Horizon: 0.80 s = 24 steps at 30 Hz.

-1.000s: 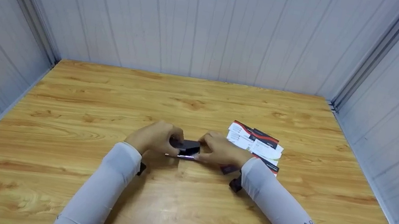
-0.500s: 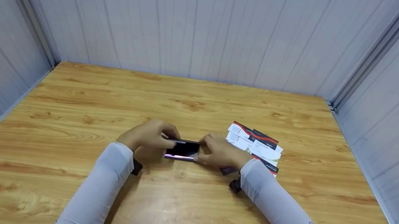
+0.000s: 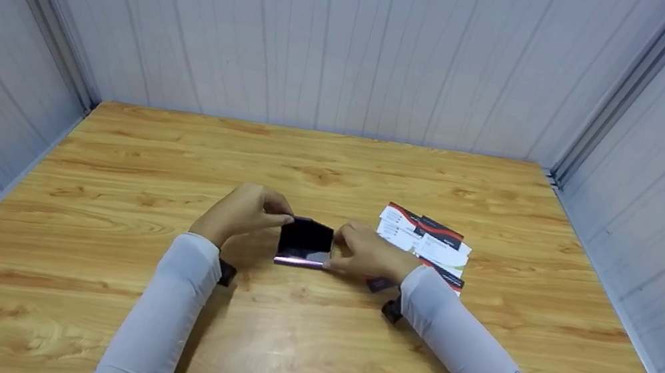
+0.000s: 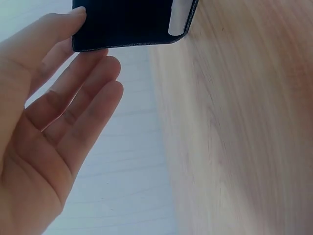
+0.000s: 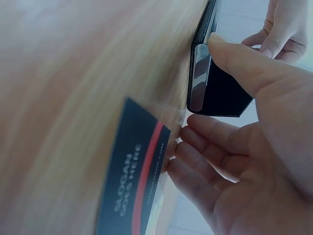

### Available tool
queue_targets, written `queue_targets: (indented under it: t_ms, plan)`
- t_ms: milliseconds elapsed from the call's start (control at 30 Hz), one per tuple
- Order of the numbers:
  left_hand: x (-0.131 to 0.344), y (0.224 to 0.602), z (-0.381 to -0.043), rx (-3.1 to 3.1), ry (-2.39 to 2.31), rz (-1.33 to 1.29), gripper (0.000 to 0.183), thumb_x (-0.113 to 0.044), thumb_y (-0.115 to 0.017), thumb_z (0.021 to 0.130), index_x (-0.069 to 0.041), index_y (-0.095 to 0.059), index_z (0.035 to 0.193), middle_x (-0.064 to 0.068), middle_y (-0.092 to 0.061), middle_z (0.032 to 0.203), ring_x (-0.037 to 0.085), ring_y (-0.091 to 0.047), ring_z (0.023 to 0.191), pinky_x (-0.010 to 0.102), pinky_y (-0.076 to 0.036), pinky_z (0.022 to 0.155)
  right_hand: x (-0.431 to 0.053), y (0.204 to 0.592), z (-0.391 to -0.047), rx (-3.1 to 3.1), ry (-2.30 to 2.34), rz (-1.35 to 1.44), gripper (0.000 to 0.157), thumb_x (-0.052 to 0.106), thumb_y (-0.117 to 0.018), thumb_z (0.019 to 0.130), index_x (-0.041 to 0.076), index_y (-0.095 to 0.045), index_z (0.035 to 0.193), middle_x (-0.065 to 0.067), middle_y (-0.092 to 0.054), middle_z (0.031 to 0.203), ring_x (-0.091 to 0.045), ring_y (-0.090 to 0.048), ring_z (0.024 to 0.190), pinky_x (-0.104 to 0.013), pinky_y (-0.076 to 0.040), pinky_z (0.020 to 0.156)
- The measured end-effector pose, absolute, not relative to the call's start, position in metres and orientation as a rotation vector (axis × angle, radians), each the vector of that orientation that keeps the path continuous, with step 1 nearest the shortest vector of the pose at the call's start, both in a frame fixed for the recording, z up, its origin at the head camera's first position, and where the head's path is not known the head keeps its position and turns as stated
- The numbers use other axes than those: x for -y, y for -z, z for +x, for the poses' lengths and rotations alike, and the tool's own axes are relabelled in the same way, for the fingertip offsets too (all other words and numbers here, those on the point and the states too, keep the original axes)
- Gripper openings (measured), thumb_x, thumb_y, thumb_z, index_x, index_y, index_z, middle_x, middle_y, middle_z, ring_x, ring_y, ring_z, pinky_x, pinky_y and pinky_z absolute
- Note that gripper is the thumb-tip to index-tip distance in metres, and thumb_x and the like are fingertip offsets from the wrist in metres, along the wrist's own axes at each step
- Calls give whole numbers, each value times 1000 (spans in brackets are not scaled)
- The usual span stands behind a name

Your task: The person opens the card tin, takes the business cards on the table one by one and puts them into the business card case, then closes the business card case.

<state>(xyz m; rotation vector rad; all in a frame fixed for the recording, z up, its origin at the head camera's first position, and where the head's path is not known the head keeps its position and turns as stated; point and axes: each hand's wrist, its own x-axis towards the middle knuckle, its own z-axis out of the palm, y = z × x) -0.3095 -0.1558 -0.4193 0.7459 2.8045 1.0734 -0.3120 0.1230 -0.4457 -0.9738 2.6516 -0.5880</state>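
Observation:
A black business card case [image 3: 306, 236] with a shiny metal edge rests on the table in the head view, its dark lid raised at the back. My left hand [image 3: 243, 215] pinches the upper left corner of that lid between thumb and fingers; the left wrist view has the dark lid [image 4: 124, 22] at its top, with the other fingers loosely spread. At the case's right end, my right hand [image 3: 372, 254] holds it between thumb and fingers. In the right wrist view the thumb lies on the metal rim of the case [image 5: 200, 78].
Several business cards [image 3: 443, 249], white and black with red stripes, lie overlapped to the right of the case, partly behind my right wrist. One black card [image 5: 132, 171] shows close by in the right wrist view. Pale panel walls [image 3: 356, 42] enclose the wooden table [image 3: 321, 174].
The case's lid has swung up and back, showing the dark inside. My left hand has moved left, then up with the lid. My right hand has stayed in place.

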Motion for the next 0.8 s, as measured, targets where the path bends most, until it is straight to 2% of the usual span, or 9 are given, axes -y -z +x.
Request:
queue_targets:
  t_ms: [267, 533, 667, 800]
  plan:
    - [154, 420, -316, -2853, -1034, 711, 11, -24, -72, 95, -17, -80, 98, -6, -73, 92, 10, -68, 85, 33, -57, 80, -123, 446, -312, -2646, 590, -959, 63, 45, -74, 90, -1, -57, 129, -12, -54, 127, -25, -52, 119, -37, -41, 105]
    - [151, 426, -327, -2952, -1033, 652, 5, -17, -72, 95, -13, -74, 96, 0, -73, 92, 16, -68, 86, 35, -56, 79, -124, 447, -311, -2637, 619, -963, 55, 42, -75, 90, 1, -57, 123, -10, -55, 119, -24, -54, 111, -38, -44, 100]
    - [148, 430, -332, -2997, -1012, 605, 5, -14, -71, 96, -11, -67, 97, 5, -74, 95, 20, -69, 89, 37, -57, 79, -124, 447, -312, -2627, 642, -994, 55, 41, -75, 90, 2, -55, 124, -12, -55, 123, -25, -54, 115, -38, -43, 102]
    - [145, 434, -334, -3028, -978, 559, 6, -14, -71, 96, -10, -69, 100, 5, -72, 100, 22, -67, 95, 38, -55, 82, -124, 447, -313, -2623, 633, -1010, 55, 40, -75, 91, 4, -55, 127, -12, -55, 127, -26, -53, 120, -37, -42, 105]
